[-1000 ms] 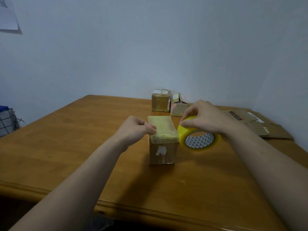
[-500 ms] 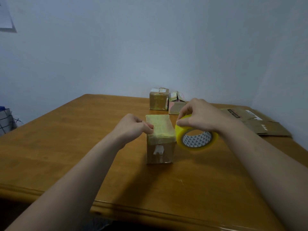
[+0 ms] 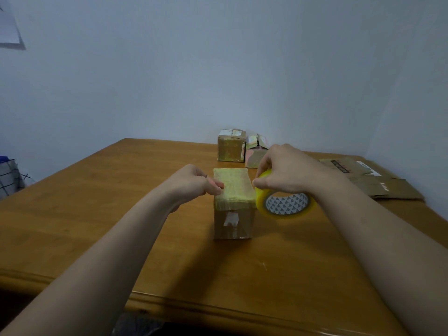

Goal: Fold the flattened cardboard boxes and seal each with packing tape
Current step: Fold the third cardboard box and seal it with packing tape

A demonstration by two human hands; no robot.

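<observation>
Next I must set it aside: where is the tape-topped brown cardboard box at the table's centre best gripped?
Likely from above, clasping the two long side walls of the brown cardboard box: it sits flat, narrow across, flanks parallel, though the yellow tape roll crowds the right.

A single head-worn camera looks forward and down across the wooden table (image 3: 97,226), close above the left hand (image 3: 194,184) and right hand (image 3: 288,172), facing the wall (image 3: 218,69).

Tape roll (image 3: 287,206) top hidden under right hand (image 3: 291,173); wall paper (image 3: 8,25) cropped left.
</observation>
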